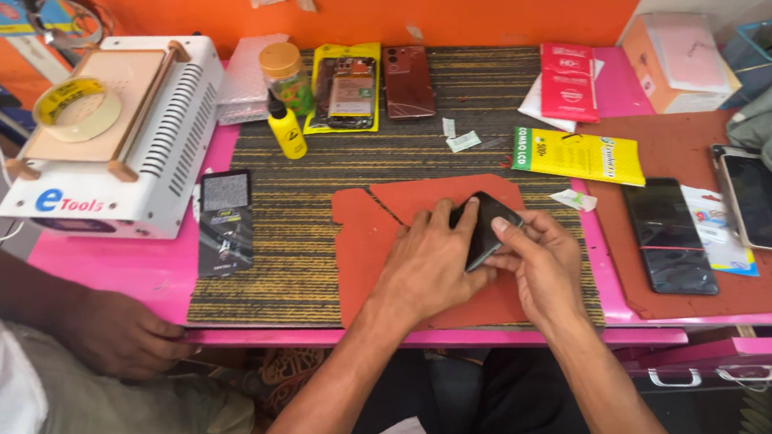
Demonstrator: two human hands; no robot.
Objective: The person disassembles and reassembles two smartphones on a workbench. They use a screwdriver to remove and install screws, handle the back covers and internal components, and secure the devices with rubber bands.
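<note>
Both hands, left hand (429, 262) and right hand (544, 264), grip a dark phone (489, 227) lying diagonally, top up-right.

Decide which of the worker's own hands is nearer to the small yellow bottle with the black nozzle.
Left. The left hand lies on the black phone, below and right of the yellow bottle; the right hand holds the phone's far side, farther off.

**Pink bench, crowded top**

A pink workbench (145, 277) is carrying a striped mat (294, 225) and a red rubber pad (378, 236). A white machine (118, 138) is sitting at the left corner. A brown mat (677, 140) is lying to the right, bearing two dark phones (671, 234) and a yellow packet (578, 155).
</note>
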